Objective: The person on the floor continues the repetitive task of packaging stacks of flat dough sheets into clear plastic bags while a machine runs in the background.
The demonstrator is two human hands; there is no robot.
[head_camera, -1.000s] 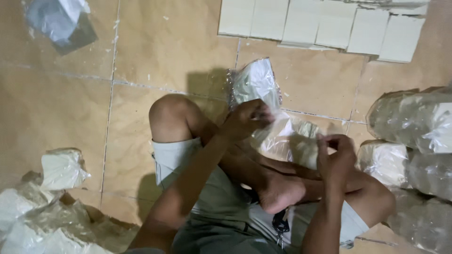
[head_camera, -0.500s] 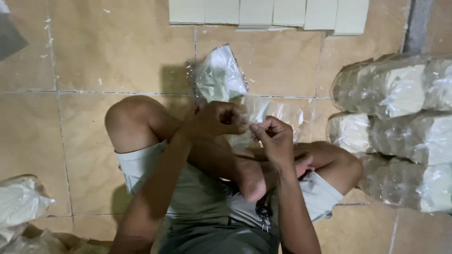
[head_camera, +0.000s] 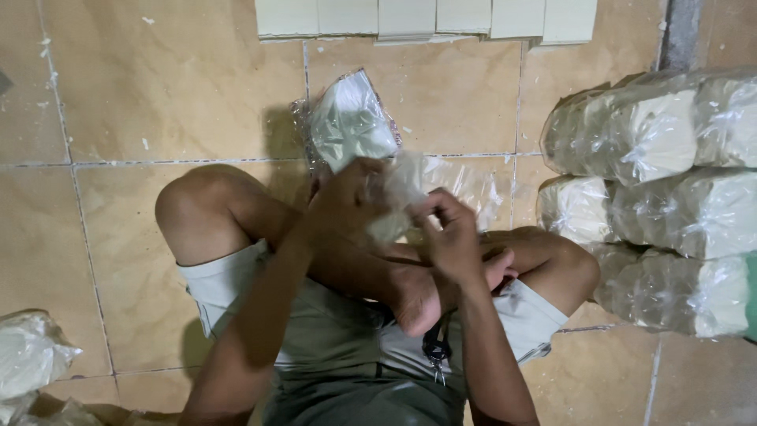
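Fingers of the left hand [head_camera: 343, 201] are curled around one side of a small clear plastic bag holding a white lump [head_camera: 394, 197], while fingers of the right hand [head_camera: 453, 237] pinch its opposite edge; the bag sits between the two hands, above the crossed legs. Just beyond the fingers, a filled clear plastic packet of white material [head_camera: 351, 118] lies on the tan tiled floor [head_camera: 158, 95]. Stacked clear-wrapped white bundles [head_camera: 654, 197] stand to the right; pale rectangular blocks [head_camera: 426, 17] line the far edge.
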